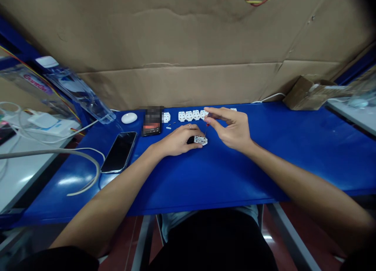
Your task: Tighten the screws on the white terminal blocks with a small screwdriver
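Observation:
My left hand (178,141) lies low over the blue table (188,181), its fingers and thumb closed on a small white block (201,140) with dark details. Above and right of the block, my right hand (232,128) pinches a thin screwdriver (207,126) with a reddish part. The screwdriver points down, its tip at or close to the block's top; exact contact is too small to tell. Behind my hands stands a row of similar white blocks (188,115), partly covered by my right hand. Another white block (167,117) is beside a dark phone.
A dark phone (152,122), a second phone (120,151) and a white oval object (129,118) lie on the left. Further left are a clear bottle (85,94) and a grey cable (94,165). A cardboard box (308,94) stands back right, against a cardboard wall (188,83).

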Motion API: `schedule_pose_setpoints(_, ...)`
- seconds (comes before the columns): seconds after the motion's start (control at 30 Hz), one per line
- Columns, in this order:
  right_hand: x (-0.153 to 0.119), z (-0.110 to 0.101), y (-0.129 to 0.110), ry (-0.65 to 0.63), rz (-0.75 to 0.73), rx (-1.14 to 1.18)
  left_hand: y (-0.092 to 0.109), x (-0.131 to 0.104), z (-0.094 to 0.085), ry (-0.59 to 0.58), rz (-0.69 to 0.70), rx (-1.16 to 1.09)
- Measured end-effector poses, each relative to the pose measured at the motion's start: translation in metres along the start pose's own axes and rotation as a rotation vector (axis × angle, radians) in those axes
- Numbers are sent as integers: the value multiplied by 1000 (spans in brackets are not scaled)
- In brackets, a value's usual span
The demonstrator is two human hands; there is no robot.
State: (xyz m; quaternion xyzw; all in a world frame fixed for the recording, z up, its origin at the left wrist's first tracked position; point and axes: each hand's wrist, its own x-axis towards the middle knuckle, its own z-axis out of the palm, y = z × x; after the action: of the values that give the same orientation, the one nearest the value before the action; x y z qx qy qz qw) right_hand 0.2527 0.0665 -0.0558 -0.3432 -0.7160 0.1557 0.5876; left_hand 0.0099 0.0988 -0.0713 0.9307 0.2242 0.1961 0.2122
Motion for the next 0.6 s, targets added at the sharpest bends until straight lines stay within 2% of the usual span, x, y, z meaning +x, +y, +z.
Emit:
schedule_pose_setpoints(0.13,-2,-1,3,-110,41,151,-2,0,0,1,16,-7)
schedule_pose_setpoints(0.23,-2,-1,4,-137,32,177,-1,0,0,-1,10,7)
schedule_pose_setpoints(0.43,4,-3,3,-31,-40,6,3,0,-2,-18,-1,18)
schedule_pose_setpoints(0.6,5,-1,3,30,-24,54,3,-1,-2,-29,-26,18)
